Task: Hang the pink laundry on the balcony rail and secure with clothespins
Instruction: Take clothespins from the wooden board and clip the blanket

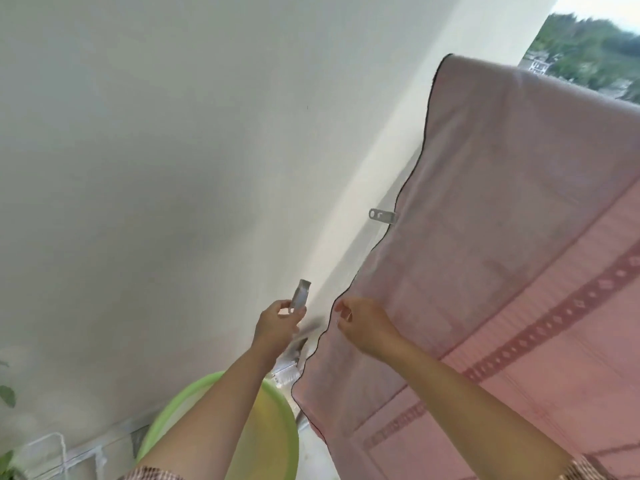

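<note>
Hanging over the rail at upper right, the pink towel (502, 237) drapes down and toward the camera, covering the rail so that the bar itself is hidden. Its dark-stitched left edge runs in a wavy line from the top corner down to the bottom, and a patterned band of small diamond shapes crosses its lower part.

The left hand (278, 323) is closed on a pale grey clothespin (300, 295), pinching its lower end between thumb and fingers so that it points upward, just left of the towel's edge and apart from it. The right hand (363, 325) lies against the towel by that same edge, fingers loosely curled; whether it actually pinches the cloth cannot be told.

Behind both hands stands a white wall (156, 150), with a small metal bracket (382, 215) fixed at its corner, just beside the towel's edge. Below the left forearm sits a green basin (277, 438) on the floor. A few leaves (7, 396) show at the far left edge. Trees and buildings show beyond the towel at upper right.
</note>
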A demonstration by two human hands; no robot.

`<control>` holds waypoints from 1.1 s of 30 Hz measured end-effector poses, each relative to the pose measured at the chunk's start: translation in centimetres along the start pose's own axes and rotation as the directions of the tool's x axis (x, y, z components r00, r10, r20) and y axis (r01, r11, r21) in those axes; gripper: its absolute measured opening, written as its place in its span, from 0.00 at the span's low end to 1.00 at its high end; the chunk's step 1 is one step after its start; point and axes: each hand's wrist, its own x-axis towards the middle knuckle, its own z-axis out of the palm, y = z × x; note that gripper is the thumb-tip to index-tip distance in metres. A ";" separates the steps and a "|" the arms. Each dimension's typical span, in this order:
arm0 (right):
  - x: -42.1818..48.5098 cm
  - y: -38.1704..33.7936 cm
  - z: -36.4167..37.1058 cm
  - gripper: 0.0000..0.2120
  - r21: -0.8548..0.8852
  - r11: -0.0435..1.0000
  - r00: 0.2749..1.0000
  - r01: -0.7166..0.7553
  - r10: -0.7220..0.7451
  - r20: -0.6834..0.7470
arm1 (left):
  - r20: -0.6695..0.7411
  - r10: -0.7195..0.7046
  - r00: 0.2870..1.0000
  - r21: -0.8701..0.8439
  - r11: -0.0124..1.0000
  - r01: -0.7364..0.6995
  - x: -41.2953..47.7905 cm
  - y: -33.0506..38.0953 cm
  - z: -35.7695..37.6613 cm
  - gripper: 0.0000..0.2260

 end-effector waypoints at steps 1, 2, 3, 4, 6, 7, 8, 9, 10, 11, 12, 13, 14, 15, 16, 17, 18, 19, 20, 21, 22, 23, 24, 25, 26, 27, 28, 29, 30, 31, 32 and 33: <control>0.8 -0.3 0.3 0.13 -0.075 0.997 1.000 0.024 -0.025 -0.006 | 0.017 -0.025 1.000 -0.030 0.999 0.025 1.3 0.1 -0.2 0.13; 1.5 -0.6 0.6 0.13 -0.167 0.984 0.998 0.065 -0.066 -0.003 | 0.036 -0.055 0.998 -0.071 0.996 0.058 2.4 0.0 -0.3 0.13; 2.1 -0.8 0.8 0.14 -0.275 0.955 0.994 0.112 -0.112 0.014 | 0.055 -0.094 0.994 -0.121 0.988 0.100 3.3 -0.1 -0.1 0.14; 2.7 -0.9 0.9 0.14 -0.378 0.911 0.986 0.163 -0.159 0.041 | 0.076 -0.133 0.988 -0.174 0.974 0.145 4.2 -0.3 0.2 0.14; 4.1 -1.3 0.8 0.13 -0.565 0.789 0.968 0.242 -0.232 0.092 | 0.137 -0.200 0.970 -0.266 0.936 0.230 5.2 -0.6 1.3 0.14; 4.9 -1.5 0.6 0.11 -0.619 0.748 0.967 0.240 -0.239 0.086 | 0.172 -0.223 0.960 -0.307 0.913 0.267 5.7 -0.7 1.9 0.14; 5.7 -1.8 0.4 0.09 -0.655 0.720 0.969 0.228 -0.234 0.079 | 0.207 -0.238 0.949 -0.347 0.889 0.298 6.0 -0.8 2.6 0.14; 6.6 -2.0 0.1 0.09 -0.683 0.696 0.968 0.221 -0.242 0.066 | 0.236 -0.246 0.940 -0.389 0.863 0.323 6.4 -0.9 3.3 0.15; 7.3 -2.4 -0.2 0.09 -0.708 0.674 0.972 0.210 -0.225 0.074 | 0.257 -0.247 0.934 -0.421 0.841 0.339 6.8 -1.1 3.9 0.14; 8.0 -2.7 -0.6 0.09 -0.739 0.642 0.975 0.202 -0.205 0.089 | 0.275 -0.248 0.929 -0.445 0.823 0.352 7.1 -1.1 4.5 0.14; 8.7 -3.2 -1.0 0.10 -0.777 0.600 0.981 0.190 -0.152 0.123 | 0.285 -0.249 0.926 -0.450 0.818 0.359 7.5 -1.4 5.1 0.13; 9.3 -3.5 -1.3 0.10 -0.809 0.561 0.985 0.174 -0.096 0.145 | 0.300 -0.248 0.921 -0.438 0.822 0.364 7.9 -1.6 5.7 0.13; 9.9 -3.9 -1.5 0.09 -0.840 0.523 0.988 0.148 -0.036 0.152 | 0.317 -0.242 0.917 -0.408 0.838 0.362 8.2 -1.9 6.1 0.12; 10.5 -4.1 -1.6 0.08 -0.864 0.488 0.988 0.121 0.021 0.150 | 0.336 -0.238 0.911 -0.380 0.851 0.362 8.4 -2.3 6.6 0.11; 11.0 -4.2 -1.6 0.08 -0.886 0.456 0.986 0.087 0.089 0.142 | 0.350 -0.233 0.907 -0.348 0.867 0.357 8.8 -2.8 7.0 0.10; 11.4 -4.3 -1.7 0.09 -0.895 0.443 0.976 0.055 0.165 0.141 | 0.369 -0.233 0.900 -0.317 0.879 0.357 8.9 -3.3 7.3 0.10; 11.9 -3.9 -1.6 0.08 -0.902 0.431 0.961 0.031 0.234 0.145 | 0.383 -0.229 0.895 -0.296 0.887 0.354 8.9 -3.8 7.5 0.11; 12.2 -4.0 -1.7 0.05 -0.903 0.428 0.938 0.026 0.302 0.170 | 0.393 -0.225 0.892 -0.303 0.884 0.357 9.0 -4.5 7.7 0.12; 12.5 -3.7 -1.6 0.08 -0.908 0.418 0.910 0.025 0.368 0.194 | 0.400 -0.228 0.888 -0.328 0.869 0.371 9.1 -5.0 7.8 0.13; 12.7 -3.6 -1.4 0.12 -0.904 0.427 0.876 0.019 0.429 0.221 | 0.407 -0.243 0.881 -0.359 0.844 0.398 9.0 -5.5 7.8 0.14; 12.9 -3.3 -1.3 0.14 -0.896 0.443 0.844 0.023 0.471 0.255 | 0.411 -0.264 0.873 -0.379 0.821 0.427 8.9 -6.1 7.7 0.14; 13.0 -3.0 -1.1 0.14 -0.885 0.465 0.822 0.020 0.497 0.279 | 0.415 -0.285 0.864 -0.392 0.801 0.452 8.7 -6.7 7.7 0.14; 13.1 -2.7 -0.9 0.14 -0.873 0.487 0.794 0.009 0.527 0.302 | 0.426 -0.303 0.852 -0.393 0.786 0.476 8.4 -7.1 7.7 0.14; 13.2 -2.5 -0.7 0.11 -0.860 0.511 0.782 0.002 0.535 0.319 | 0.438 -0.313 0.843 -0.394 0.775 0.493 8.3 -7.7 7.7 0.14; 13.4 -2.1 -0.4 0.07 -0.848 0.531 0.772 -0.002 0.539 0.336 | 0.449 -0.322 0.834 -0.395 0.766 0.508 8.1 -8.0 7.7 0.15; 13.5 -2.0 -0.4 0.03 -0.831 0.557 0.773 -0.014 0.533 0.344 | 0.453 -0.336 0.826 -0.396 0.755 0.524 8.0 -8.4 7.6 0.15; 13.7 -1.7 -0.3 0.08 -0.817 0.575 0.772 -0.036 0.535 0.343 | 0.456 -0.350 0.819 -0.393 0.746 0.538 8.0 -8.5 7.6 0.15; 13.7 -1.7 -0.4 0.12 -0.805 0.592 0.773 -0.053 0.535 0.343 | 0.455 -0.357 0.816 -0.390 0.743 0.543 8.0 -8.6 7.7 0.15; 13.8 -1.5 -0.5 0.13 -0.801 0.595 0.775 -0.064 0.535 0.335 | 0.455 -0.358 0.815 -0.388 0.744 0.544 8.0 -8.5 7.8 0.15; 13.7 -1.3 -0.5 0.13 -0.798 0.598 0.780 -0.072 0.533 0.329 | 0.457 -0.354 0.816 -0.391 0.743 0.542 8.0 -8.6 7.9 0.15; 13.7 -1.3 -0.6 0.13 -0.803 0.591 0.784 -0.071 0.531 0.322 | 0.459 -0.351 0.816 -0.397 0.741 0.542 8.1 -8.6 7.9 0.15; 13.5 -1.4 -0.6 0.13 -0.806 0.589 0.791 -0.068 0.524 0.316 | 0.460 -0.345 0.818 -0.402 0.741 0.538 8.1 -8.5 8.0 0.14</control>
